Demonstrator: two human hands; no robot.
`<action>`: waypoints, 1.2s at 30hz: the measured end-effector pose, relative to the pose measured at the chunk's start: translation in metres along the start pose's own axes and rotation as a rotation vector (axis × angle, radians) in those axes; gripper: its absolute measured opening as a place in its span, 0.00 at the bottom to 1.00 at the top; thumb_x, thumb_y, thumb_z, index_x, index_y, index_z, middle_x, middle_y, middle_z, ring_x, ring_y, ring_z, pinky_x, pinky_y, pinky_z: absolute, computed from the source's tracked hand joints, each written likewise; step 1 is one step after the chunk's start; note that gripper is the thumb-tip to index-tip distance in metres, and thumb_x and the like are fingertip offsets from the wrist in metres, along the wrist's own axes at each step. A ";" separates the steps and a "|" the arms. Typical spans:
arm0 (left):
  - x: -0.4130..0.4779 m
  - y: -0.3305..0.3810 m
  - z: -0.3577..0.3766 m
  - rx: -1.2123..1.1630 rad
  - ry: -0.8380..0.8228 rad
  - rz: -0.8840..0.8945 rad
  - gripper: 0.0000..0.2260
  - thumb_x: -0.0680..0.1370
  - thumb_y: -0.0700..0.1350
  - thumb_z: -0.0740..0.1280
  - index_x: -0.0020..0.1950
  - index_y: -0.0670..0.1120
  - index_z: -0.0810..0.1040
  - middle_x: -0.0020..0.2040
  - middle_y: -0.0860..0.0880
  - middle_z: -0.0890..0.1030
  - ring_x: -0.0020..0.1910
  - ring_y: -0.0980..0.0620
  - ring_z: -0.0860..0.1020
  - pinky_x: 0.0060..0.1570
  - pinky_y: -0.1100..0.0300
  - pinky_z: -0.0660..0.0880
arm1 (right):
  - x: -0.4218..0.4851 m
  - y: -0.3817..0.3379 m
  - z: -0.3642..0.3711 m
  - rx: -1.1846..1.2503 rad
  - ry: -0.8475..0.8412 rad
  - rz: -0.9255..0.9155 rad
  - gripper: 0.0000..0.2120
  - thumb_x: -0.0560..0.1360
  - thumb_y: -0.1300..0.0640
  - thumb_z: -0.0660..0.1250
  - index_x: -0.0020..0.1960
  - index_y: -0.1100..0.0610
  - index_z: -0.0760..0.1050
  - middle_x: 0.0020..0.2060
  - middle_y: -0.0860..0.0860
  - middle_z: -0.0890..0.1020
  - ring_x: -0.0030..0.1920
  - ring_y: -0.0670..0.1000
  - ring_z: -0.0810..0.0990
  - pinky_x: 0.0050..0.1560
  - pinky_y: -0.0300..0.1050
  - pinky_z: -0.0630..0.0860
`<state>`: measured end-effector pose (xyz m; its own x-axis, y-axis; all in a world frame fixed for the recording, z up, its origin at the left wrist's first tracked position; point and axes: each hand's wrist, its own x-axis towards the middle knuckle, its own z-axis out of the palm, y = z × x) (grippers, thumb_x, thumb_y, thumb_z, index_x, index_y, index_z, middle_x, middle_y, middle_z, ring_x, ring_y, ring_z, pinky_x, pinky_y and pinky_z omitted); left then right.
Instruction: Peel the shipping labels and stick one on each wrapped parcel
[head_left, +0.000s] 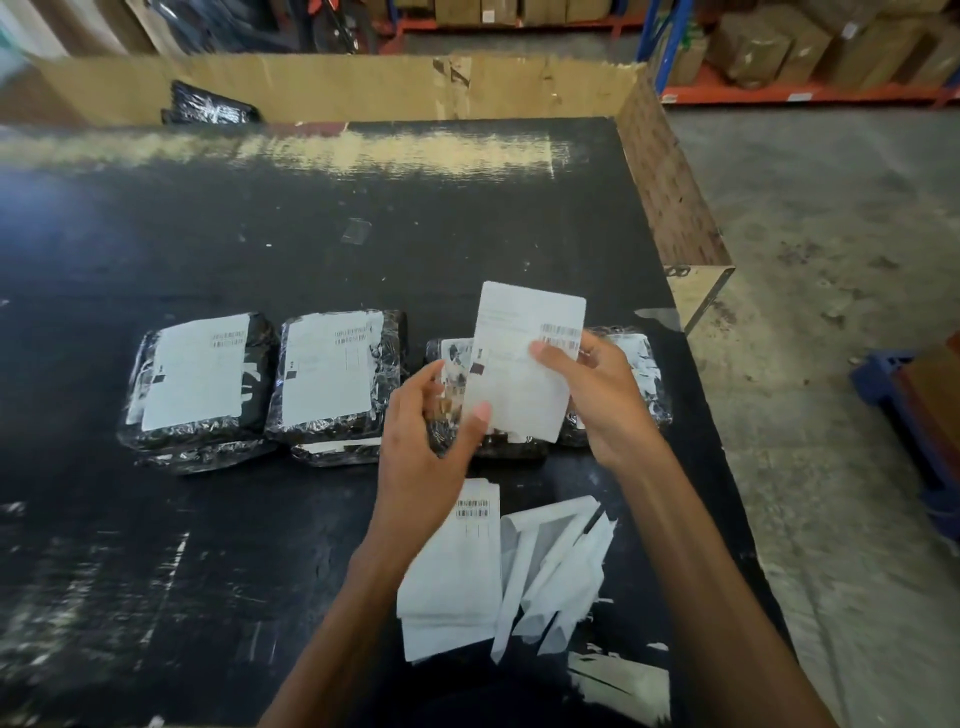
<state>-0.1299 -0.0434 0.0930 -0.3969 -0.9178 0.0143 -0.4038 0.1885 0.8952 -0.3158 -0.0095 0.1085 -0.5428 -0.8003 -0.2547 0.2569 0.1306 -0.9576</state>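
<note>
Shipping label is held off the table, pinched at its lower left corner between thumb and curled fingers of the left hand. The right hand clamps its right edge by the barcode under the thumb; the right fingers lie behind the sheet, hidden. Label print is too blurred to read. Label and hands cover most of the third parcel; only its wrapped ends show. Two labelled parcels lie side by side to its left. The label stack, partly under the left wrist, and backing strips lie nearer the person. Open table extends to the far cardboard wall; the right table edge runs near the right hand.
</note>
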 end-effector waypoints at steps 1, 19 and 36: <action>0.008 0.002 -0.002 -0.069 -0.026 -0.052 0.25 0.81 0.57 0.67 0.76 0.52 0.69 0.63 0.53 0.77 0.61 0.59 0.77 0.51 0.77 0.73 | -0.001 0.000 0.000 0.015 -0.035 0.017 0.07 0.79 0.61 0.71 0.53 0.51 0.83 0.49 0.45 0.89 0.52 0.46 0.87 0.53 0.45 0.84; 0.065 -0.029 0.018 0.171 0.152 -0.137 0.15 0.79 0.42 0.74 0.65 0.42 0.83 0.47 0.48 0.88 0.39 0.61 0.80 0.49 0.67 0.78 | 0.062 0.038 0.016 -0.497 0.047 0.027 0.11 0.74 0.61 0.77 0.56 0.55 0.82 0.48 0.53 0.87 0.48 0.51 0.87 0.49 0.53 0.85; 0.096 -0.034 0.043 0.523 0.076 -0.162 0.13 0.79 0.37 0.71 0.63 0.40 0.76 0.54 0.40 0.85 0.53 0.39 0.84 0.53 0.46 0.83 | 0.091 0.070 0.024 -0.698 0.163 -0.149 0.15 0.69 0.61 0.80 0.49 0.55 0.76 0.36 0.51 0.82 0.40 0.51 0.82 0.41 0.43 0.79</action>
<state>-0.1894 -0.1227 0.0453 -0.2426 -0.9685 -0.0562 -0.8180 0.1731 0.5486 -0.3279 -0.0878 0.0210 -0.6583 -0.7485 -0.0801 -0.3685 0.4132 -0.8328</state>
